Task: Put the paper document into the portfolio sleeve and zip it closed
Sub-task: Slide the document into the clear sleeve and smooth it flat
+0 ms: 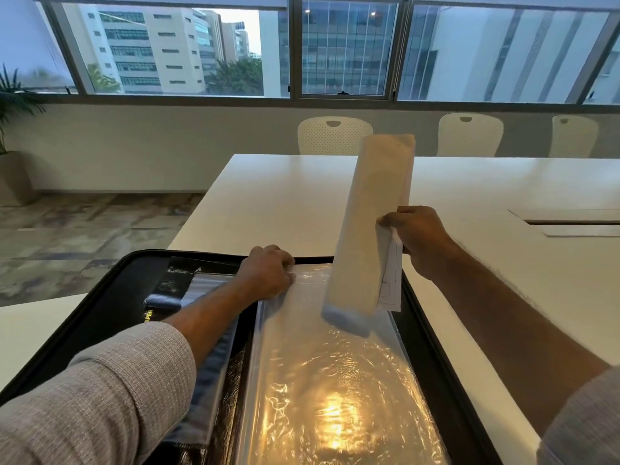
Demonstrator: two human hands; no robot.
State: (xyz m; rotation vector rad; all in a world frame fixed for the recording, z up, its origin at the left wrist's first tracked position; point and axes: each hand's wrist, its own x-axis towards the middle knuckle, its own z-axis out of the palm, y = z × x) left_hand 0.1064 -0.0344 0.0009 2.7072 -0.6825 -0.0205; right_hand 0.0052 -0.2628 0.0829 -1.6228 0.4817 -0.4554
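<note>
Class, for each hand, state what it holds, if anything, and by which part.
The right hand grips the curled paper document at its right edge, near mid-length. The left hand pinches the clear sleeve at its far edge.

head | looks forward-down | close over table (268, 196) edge

Three white chairs (334, 135) behind the white table (275, 196), potted plant (13, 105) far left

White table (268, 196), three white chairs (333, 135), wide windows (174, 52), patterned floor (84, 236)
</note>
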